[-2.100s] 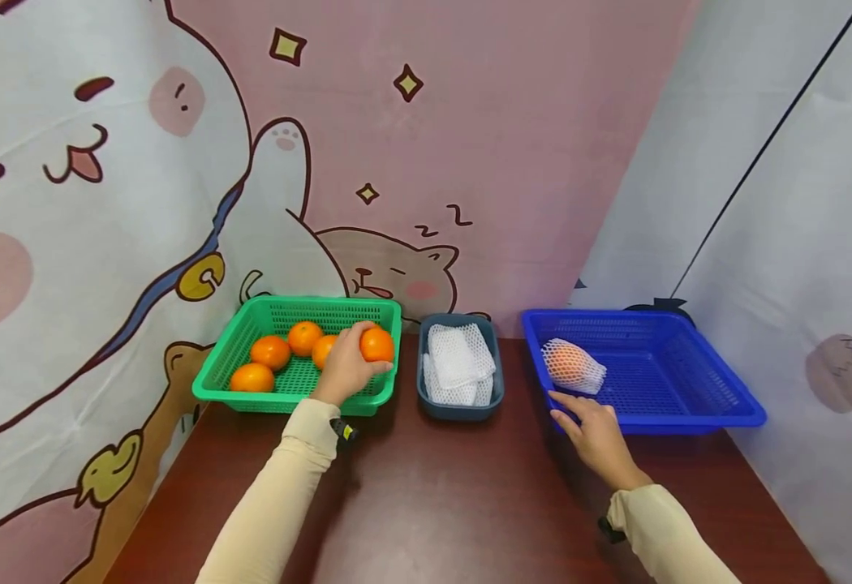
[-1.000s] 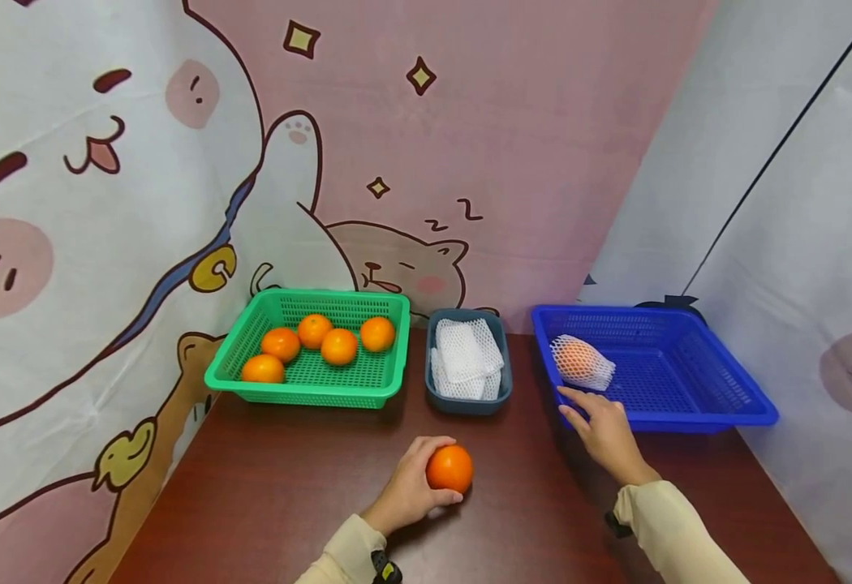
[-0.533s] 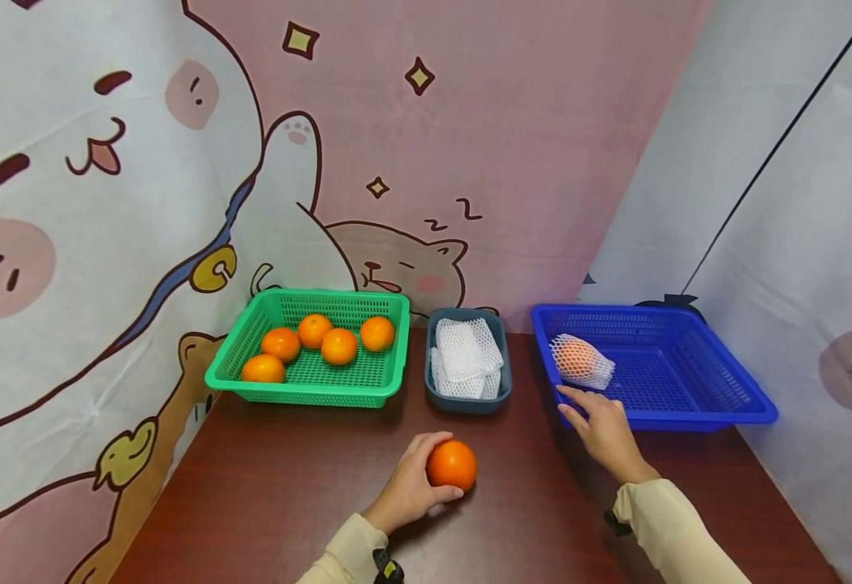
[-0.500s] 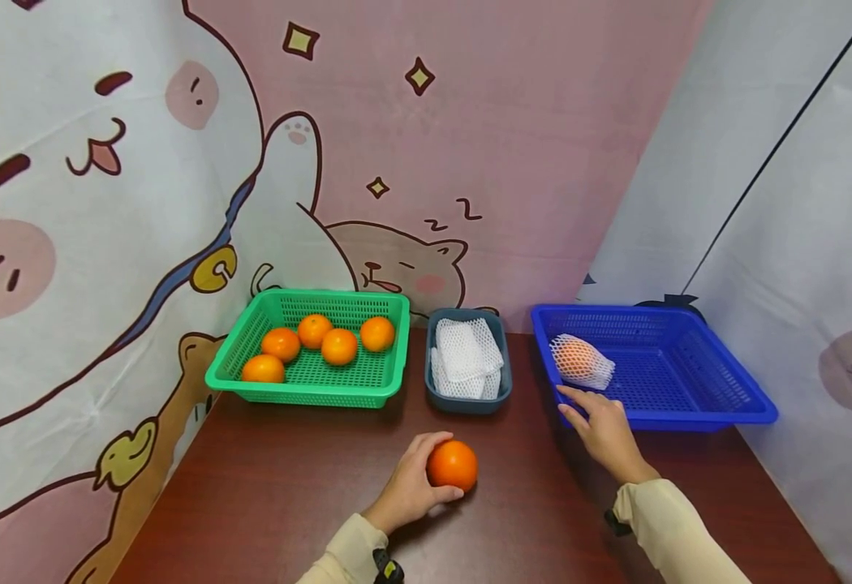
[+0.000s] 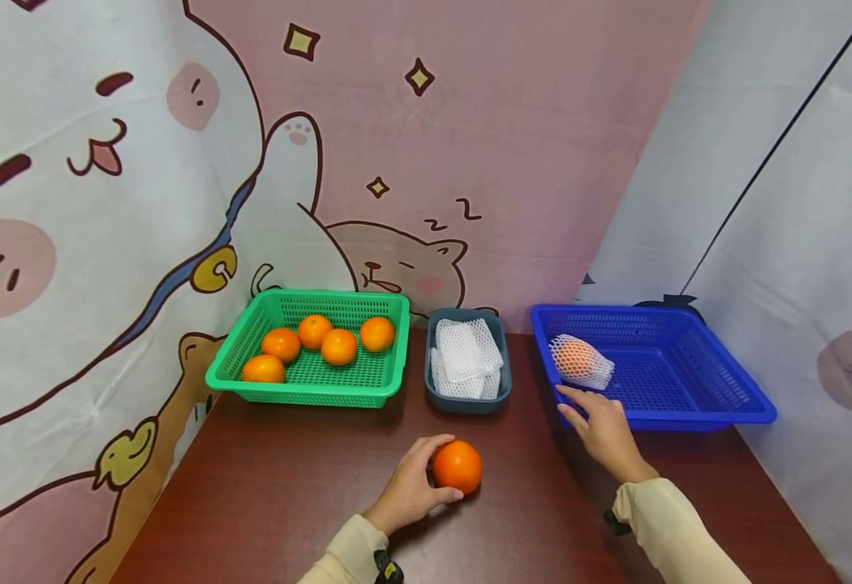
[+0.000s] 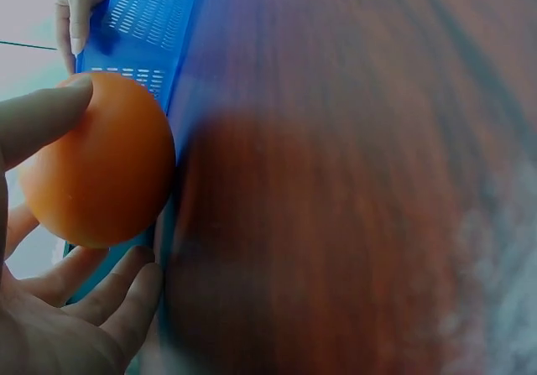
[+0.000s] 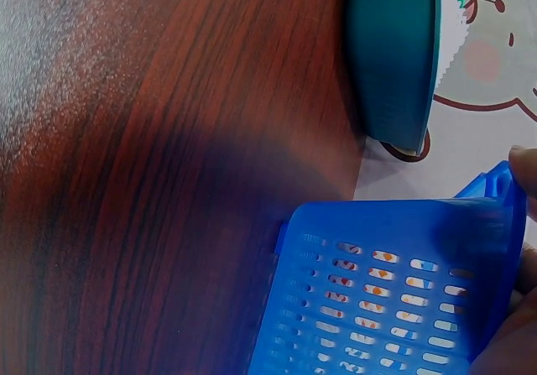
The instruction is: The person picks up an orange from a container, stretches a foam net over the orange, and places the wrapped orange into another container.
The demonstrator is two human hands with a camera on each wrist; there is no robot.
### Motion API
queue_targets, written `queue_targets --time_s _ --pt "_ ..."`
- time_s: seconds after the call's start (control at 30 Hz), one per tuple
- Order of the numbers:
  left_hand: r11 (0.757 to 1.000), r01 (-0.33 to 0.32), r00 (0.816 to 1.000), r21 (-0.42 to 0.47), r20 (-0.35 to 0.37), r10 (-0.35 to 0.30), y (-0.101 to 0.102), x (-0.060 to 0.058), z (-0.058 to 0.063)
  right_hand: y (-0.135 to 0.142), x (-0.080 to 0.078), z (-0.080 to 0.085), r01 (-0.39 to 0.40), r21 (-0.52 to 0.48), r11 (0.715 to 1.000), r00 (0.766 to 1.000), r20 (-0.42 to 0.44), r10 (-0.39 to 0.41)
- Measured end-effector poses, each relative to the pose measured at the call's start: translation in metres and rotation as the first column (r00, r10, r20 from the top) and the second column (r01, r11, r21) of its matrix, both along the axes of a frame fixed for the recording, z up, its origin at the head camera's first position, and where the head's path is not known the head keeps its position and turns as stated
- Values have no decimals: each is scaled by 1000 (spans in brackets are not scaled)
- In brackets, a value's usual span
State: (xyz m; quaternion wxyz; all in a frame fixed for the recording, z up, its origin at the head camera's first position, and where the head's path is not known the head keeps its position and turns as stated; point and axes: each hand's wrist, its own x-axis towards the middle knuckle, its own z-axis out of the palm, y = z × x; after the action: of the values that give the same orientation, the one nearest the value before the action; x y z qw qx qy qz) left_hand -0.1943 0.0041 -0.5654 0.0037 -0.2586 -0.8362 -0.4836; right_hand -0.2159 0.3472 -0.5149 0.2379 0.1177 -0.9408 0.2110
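Note:
In the head view my left hand point(image 5: 413, 485) is on the table in front, with thumb and fingers curved round an orange point(image 5: 458, 467). The left wrist view has the thumb laid on the orange point(image 6: 101, 161), while several fingertips sit just below it. My right hand point(image 5: 604, 431) rests at the near left corner of the blue basket point(image 5: 670, 420), fingers on its rim. Inside that basket lies an orange in a white foam net point(image 5: 579, 362). The right wrist view shows only parts of the fingers point(image 7: 524, 172) by the basket's edge.
A green basket point(image 5: 302, 395) with several oranges stands at the back left. Between the two baskets is a small dark blue-grey bin point(image 5: 467, 405) holding folded white foam nets point(image 5: 462, 353). A printed cloth point(image 5: 514, 162) hangs behind the dark red-brown table point(image 5: 514, 535).
My left hand has brought an orange from the green basket to the front of the table. Lately the orange has shifted slightly right against a nearly still hand. The right hand stays put.

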Motion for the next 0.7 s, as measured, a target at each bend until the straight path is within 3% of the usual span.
queue_targets --time_s 0.3,0.7 --pt "999 45 999 -7 -21 -45 1 0 -2 0 0 0 0 -3 1000 1000 7 0" --pt "999 31 999 -17 -9 -31 3 3 2 0 0 0 -2 0 1000 1000 0 2"
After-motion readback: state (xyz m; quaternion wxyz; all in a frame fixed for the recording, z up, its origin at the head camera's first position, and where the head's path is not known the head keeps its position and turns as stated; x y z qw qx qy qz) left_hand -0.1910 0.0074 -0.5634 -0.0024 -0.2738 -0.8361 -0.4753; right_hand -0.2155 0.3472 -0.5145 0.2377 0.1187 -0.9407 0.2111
